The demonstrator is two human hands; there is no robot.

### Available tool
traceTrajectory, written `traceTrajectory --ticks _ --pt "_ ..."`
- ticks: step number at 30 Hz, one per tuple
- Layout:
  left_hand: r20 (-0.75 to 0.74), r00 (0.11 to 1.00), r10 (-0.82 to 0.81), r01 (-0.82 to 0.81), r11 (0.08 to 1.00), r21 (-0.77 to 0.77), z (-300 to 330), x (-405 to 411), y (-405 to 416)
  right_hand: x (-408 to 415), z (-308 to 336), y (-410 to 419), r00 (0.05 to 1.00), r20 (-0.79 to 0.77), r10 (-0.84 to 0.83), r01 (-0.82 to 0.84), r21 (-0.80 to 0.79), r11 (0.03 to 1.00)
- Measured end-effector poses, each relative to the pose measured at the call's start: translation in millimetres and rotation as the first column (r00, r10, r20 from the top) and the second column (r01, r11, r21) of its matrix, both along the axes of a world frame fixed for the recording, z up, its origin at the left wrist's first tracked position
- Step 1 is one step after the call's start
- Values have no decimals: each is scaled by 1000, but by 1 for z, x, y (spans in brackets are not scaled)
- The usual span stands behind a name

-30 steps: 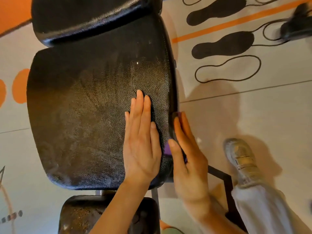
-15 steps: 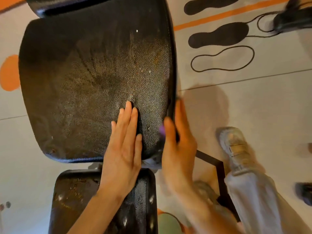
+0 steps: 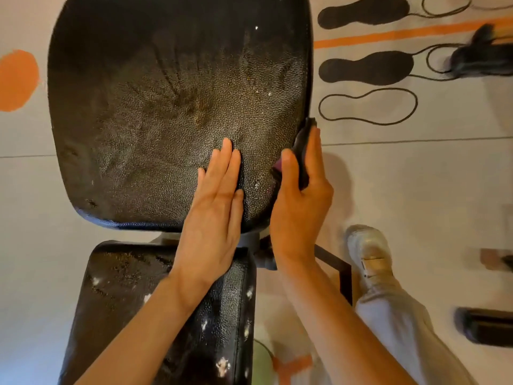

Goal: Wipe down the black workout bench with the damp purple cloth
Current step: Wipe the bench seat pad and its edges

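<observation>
Bench: your black workout bench [image 3: 155, 112] fills the upper left, its wide pebbled pad dull and streaked; a second, narrower pad [image 3: 133, 307] sits nearer you, flecked with white specks.
Left hand: your left hand [image 3: 213, 218] lies flat on the wide pad near its right edge, fingers straight and close together, heel at the pad's near rim.
Right hand: your right hand [image 3: 299, 207] is against the pad's right side edge, thumb on top and fingers down the side, holding the cloth to the edge.
Cloth: the purple cloth [image 3: 302, 145] is pinned between that hand and the bench edge (mostly hidden, looking dark, with a purple patch by the thumb).
Hands together: they sit just beside each other, not touching.
Floor: pale floor [image 3: 416, 190] with black footprint markings [image 3: 366, 68], an orange stripe [image 3: 402, 33] and an orange dot [image 3: 16, 79].
Your leg: grey trouser leg and a pale shoe [image 3: 369, 254] stand right of the bench frame.
</observation>
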State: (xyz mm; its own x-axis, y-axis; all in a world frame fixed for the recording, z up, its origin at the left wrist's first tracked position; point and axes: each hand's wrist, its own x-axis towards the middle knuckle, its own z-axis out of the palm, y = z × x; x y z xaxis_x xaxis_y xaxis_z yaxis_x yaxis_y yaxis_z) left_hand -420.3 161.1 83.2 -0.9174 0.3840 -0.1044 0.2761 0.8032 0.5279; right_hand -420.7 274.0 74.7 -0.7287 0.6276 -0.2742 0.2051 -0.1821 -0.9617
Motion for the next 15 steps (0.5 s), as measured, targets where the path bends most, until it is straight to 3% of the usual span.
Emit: traceTrajectory --ticks 5,7,12,15 --pt "-8 1000 -1 1 1000 -9 -1 -1 0 74 0 -46 974 219 -55 125 -323 938" --pt "-13 1000 5 -5 1000 -4 -2 -1 0 82 -4 -45 960 275 -48 147 -355 923" --pt "-8 999 36 -36 999 7 -3 -3 0 60 30 3 994 111 -13 38 -227 973" --pt "-10 999 42 -43 999 -5 0 -3 0 31 43 30 989 -31 142 -142 -10 990"
